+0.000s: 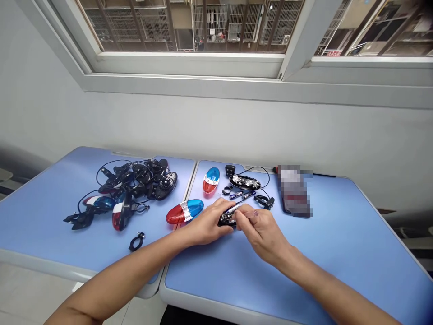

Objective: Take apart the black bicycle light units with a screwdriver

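My left hand (pixel 208 223) is closed around a small black device base (pixel 227 220) resting on the blue table (pixel 338 253). My right hand (pixel 260 228) pinches a silver battery (pixel 233 209) at the top of that base. Just left of my hands lies a red, white and blue siren-shaped light (pixel 184 211). A second red and blue cover (pixel 211 179) lies further back. Loose batteries (pixel 242 194) lie behind my hands, beside a black oval part (pixel 245 182) with a wire.
A tangled pile of black, red and blue lights with cables (pixel 128 189) covers the left blue table (pixel 40 212). A black clamp ring (pixel 136 241) lies near its front edge. Another clamp (pixel 264 201) and a blurred package (pixel 294 190) sit right of my hands. Wall and window behind.
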`<state>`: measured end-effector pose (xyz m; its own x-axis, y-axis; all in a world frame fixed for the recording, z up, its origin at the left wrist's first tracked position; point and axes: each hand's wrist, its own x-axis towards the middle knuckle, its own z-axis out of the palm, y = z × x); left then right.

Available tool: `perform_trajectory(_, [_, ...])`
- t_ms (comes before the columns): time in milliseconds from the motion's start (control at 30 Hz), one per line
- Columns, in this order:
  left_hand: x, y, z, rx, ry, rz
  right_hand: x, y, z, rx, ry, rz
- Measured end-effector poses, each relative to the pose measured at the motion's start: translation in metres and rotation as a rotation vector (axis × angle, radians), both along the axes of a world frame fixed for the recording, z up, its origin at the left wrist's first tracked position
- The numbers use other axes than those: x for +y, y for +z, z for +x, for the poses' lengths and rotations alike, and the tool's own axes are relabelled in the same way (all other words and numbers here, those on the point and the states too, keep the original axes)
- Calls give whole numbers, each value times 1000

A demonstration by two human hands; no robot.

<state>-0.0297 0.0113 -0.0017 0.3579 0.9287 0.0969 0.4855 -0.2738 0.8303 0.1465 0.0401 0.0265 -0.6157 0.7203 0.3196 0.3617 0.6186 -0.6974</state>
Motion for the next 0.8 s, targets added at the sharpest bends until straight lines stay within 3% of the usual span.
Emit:
perform_trajectory(67, [1,-3,-1,-14,8,4,-3,-4,3,30,-10,17])
perform_trajectory(200, [3,-9,-3,-47,61,-50,-11,-15,12,200,108,276])
perform_trajectory(267, [3,-10,-4,-63,83,-85,-14,-20,18,267,152,332])
perform_trajectory(500, [4,-7,-3,-69,98,-134,-13,-25,25,303,169,338])
perform_trajectory(700, [1,-4,-2,-41,67,-114,-11,-22,20,282,99,322])
perform_trajectory(800, [0,-3,-2,-33,56,-97,-11,-20,21,202,167,391])
